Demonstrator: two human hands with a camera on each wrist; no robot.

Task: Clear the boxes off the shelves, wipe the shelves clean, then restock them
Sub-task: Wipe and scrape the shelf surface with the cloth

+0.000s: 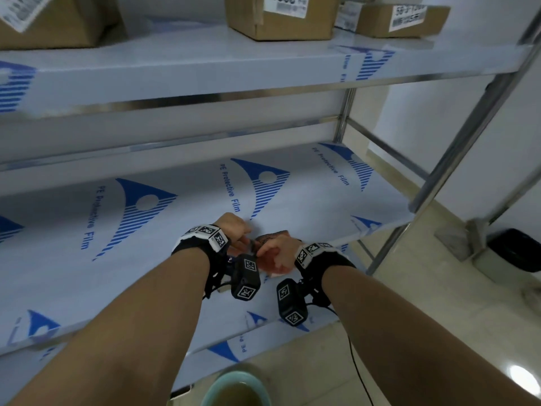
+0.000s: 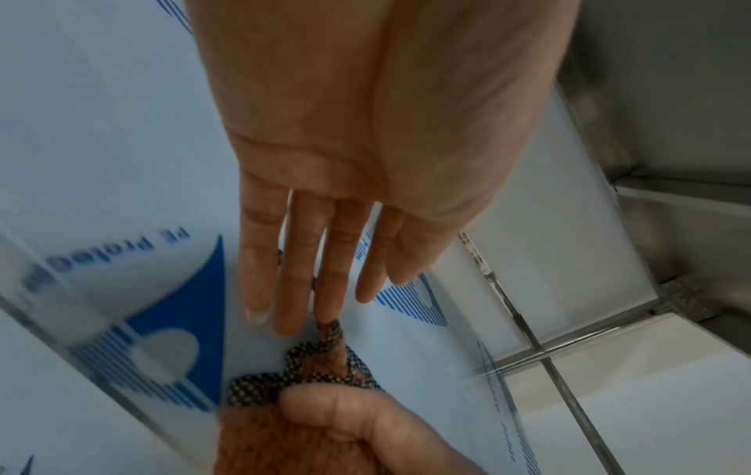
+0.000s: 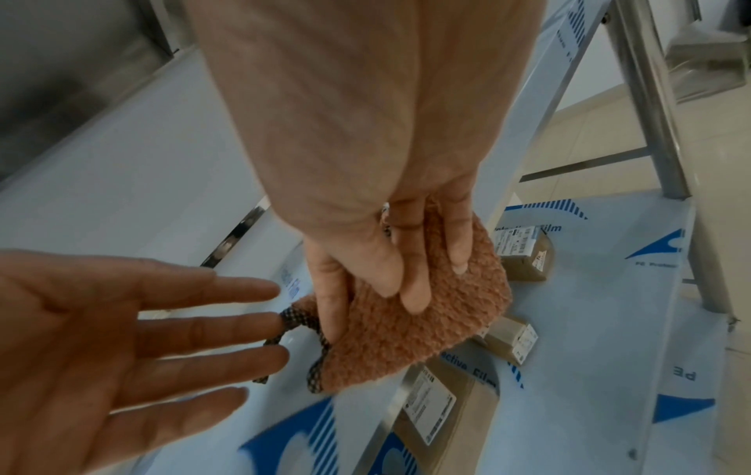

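Note:
My right hand (image 1: 275, 254) grips a brown fuzzy cloth (image 3: 410, 324) with a black-and-white checked hem, just above the front part of the bare middle shelf (image 1: 175, 230). The shelf is covered in white film with blue print. My left hand (image 1: 234, 232) is beside it with straight fingers (image 2: 292, 289), and one fingertip touches the cloth's checked loop (image 2: 331, 329). Cardboard boxes (image 1: 281, 16) with white labels stand on the upper shelf (image 1: 205, 68). Smaller labelled boxes (image 3: 524, 254) lie on the bottom shelf (image 3: 609, 321), seen under the cloth in the right wrist view.
A metal shelf post (image 1: 468, 136) and cross bars stand at the right. A black bin (image 1: 515, 250) sits on the tiled floor beyond it. A pale green basin (image 1: 234, 388) is on the floor by the shelf's front edge. A thin black cable (image 1: 360, 373) hangs near it.

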